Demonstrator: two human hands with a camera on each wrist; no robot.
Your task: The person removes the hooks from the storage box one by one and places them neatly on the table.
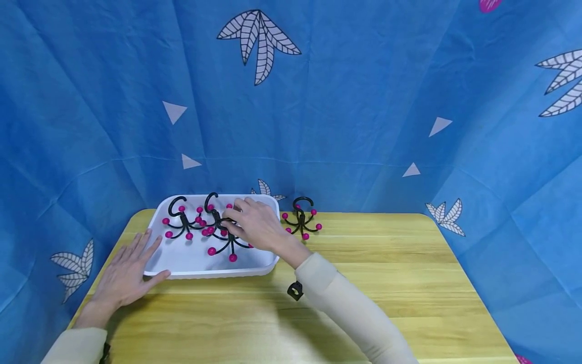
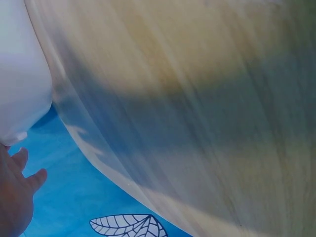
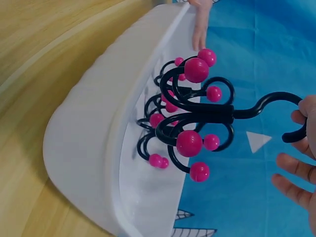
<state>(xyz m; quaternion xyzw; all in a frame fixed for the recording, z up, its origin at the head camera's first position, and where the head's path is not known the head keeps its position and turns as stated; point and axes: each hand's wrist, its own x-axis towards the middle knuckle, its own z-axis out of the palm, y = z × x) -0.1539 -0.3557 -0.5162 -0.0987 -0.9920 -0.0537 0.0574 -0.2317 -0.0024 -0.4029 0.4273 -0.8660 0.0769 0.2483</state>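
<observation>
A black multi-arm hook with pink ball tips (image 3: 212, 113) hangs from my right hand (image 1: 259, 225), which grips it by its curved top in the right wrist view. Its arms overlap the inside of the white tray (image 1: 204, 274) in the head view. Two similar hooks lie in the tray: the left one (image 1: 184, 221) in full sight, the middle one (image 1: 215, 216) partly covered by the held hook. My left hand (image 1: 125, 275) spreads its straight fingers along the tray's left side, thumb at the front left corner.
Another pink-tipped hook (image 1: 301, 220) lies on the wooden table (image 1: 386, 283), just right of the tray. A blue patterned curtain (image 1: 341, 101) rises behind the table and along both sides.
</observation>
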